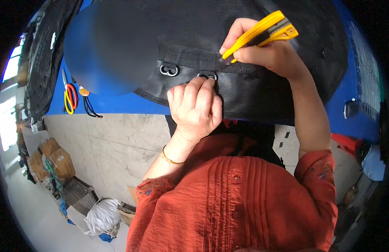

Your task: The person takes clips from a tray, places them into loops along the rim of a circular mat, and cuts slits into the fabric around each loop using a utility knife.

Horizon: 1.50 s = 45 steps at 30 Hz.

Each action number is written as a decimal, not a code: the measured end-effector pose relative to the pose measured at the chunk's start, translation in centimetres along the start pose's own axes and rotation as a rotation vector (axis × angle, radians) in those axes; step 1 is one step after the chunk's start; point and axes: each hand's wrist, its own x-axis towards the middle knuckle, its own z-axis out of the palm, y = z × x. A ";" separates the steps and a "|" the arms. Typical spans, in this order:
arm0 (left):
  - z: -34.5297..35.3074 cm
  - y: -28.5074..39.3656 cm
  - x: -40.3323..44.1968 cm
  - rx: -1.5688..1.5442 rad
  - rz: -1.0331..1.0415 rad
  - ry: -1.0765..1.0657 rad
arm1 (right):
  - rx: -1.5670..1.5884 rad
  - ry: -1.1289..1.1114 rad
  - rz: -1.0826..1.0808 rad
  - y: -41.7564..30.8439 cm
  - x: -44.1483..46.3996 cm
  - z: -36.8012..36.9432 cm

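My right hand (268,54) is closed around a yellow utility knife (261,32), whose dark tip points down at a black webbing strip on the black mesh fabric (257,90). Just left of and below that tip, my left hand (196,105) has its fingers bent together over a metal ring (208,76), partly hidden by the fingertips. A second metal ring (169,70), shaped like a double loop, hangs from the webbing farther left. Both rings sit along the same strip.
Scissors with red and yellow handles (70,98) lie on the blue table (152,110) at left, beside a dark cord (90,107). A blurred disc hides the upper left. Cardboard boxes (60,164) and a white bag (103,216) stand on the floor.
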 end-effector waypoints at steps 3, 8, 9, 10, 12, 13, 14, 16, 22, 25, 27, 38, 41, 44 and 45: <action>-0.1 0.0 0.2 0.003 0.010 0.003 | 0.114 0.066 0.029 0.4 0.3 -0.6; 0.0 0.0 -0.2 0.030 0.005 -0.003 | 0.359 0.185 0.048 1.8 0.2 -0.9; 0.0 0.0 -0.1 0.034 0.010 -0.007 | 0.416 0.192 0.081 1.9 0.2 -1.0; -0.1 0.0 -0.1 0.035 0.011 -0.013 | 0.472 0.199 0.112 2.0 0.3 -1.0; -0.2 0.0 -0.1 0.043 0.007 -0.030 | 0.549 0.203 0.124 2.4 0.6 -0.9; -0.1 0.0 -0.1 0.042 0.025 -0.018 | 0.594 0.174 0.110 2.7 0.7 -1.0; 0.0 0.0 -0.2 0.047 0.019 -0.021 | 0.602 0.179 0.096 2.9 0.6 -0.9; -0.1 0.1 -0.1 0.062 0.006 -0.040 | 0.606 0.173 0.062 3.3 0.6 -0.7; 0.2 -0.3 -0.4 0.079 0.045 0.000 | 0.720 0.237 0.091 3.6 1.0 -0.5; 0.2 -0.2 -0.3 0.071 0.058 0.010 | 0.739 0.265 0.094 4.1 1.1 -0.3; 0.2 -0.3 -0.3 0.066 0.056 0.009 | 0.733 0.270 0.083 4.4 1.3 -0.2; 0.4 -0.3 -0.2 0.093 0.063 0.003 | 0.731 0.317 0.077 4.9 1.5 0.3; 0.4 -0.5 -0.3 0.095 0.044 -0.025 | 0.727 0.306 0.065 5.1 1.6 0.2; 0.4 -0.4 -0.3 0.092 0.049 -0.020 | 0.723 0.291 0.063 5.3 1.7 0.1; 0.3 -0.3 -0.2 0.093 0.045 -0.022 | 0.707 0.299 0.076 5.3 1.7 0.1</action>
